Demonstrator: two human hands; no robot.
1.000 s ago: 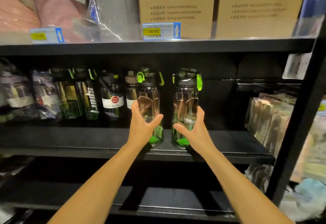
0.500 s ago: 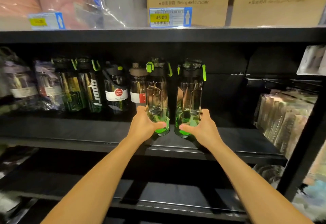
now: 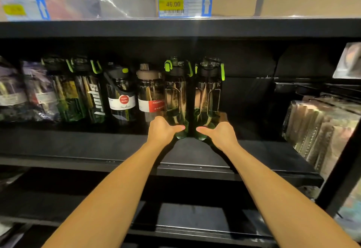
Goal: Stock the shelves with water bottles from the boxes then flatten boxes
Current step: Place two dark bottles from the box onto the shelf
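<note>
Black shelf (image 3: 195,150): left hand (image 3: 162,130) grips left bottle (image 3: 176,99) base; right hand (image 3: 220,133) grips right bottle (image 3: 209,99) base; bottles upright, side by side.

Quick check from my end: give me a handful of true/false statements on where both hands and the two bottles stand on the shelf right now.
1. The left hand grips the left green-capped bottle near its base. True.
2. The right hand rests empty on the shelf. False: it holds the right green-capped bottle low down.
3. Both bottles stand upright. True.
4. The price tag reads 64.00. False: it reads 46.00.
5. The shelf space right of the held bottles is packed with bottles. False: no bottles there.
</note>
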